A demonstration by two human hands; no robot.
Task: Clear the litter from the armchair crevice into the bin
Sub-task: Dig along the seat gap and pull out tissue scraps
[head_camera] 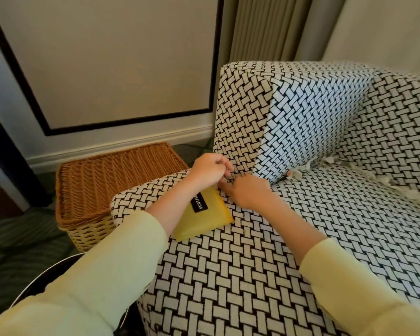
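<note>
1. Seemingly, judged from the head view, the job is at an early or middle stage: white scraps of litter [295,174] sit wedged in the crevice [280,180] where the arm of the armchair [240,275] meets the seat, and more pale shreds trail along the back seam further right. None of it can be seen in the bin [56,264], whose dark round mouth shows at lower left, mostly hidden by a sleeve.
2. Both hands meet at the front end of that crevice. The left hand [209,169] has its fingers curled with the tips drawn together, perhaps nipping something small and dark; I cannot tell whether it really holds anything.
3. The right hand [247,192] shows only its back, with the fingers pointing into the gap, so I cannot tell whether it grips.
4. The visible white litter lies just beyond the right hand, up the crevice and apart from both hands.
5. A yellow pouch [204,221] lies on the seat under the left forearm, and a wicker basket [112,175] stands beside the chair.
6. Left to do, as I judge it: pull out the scraps and carry them to the bin.
</note>
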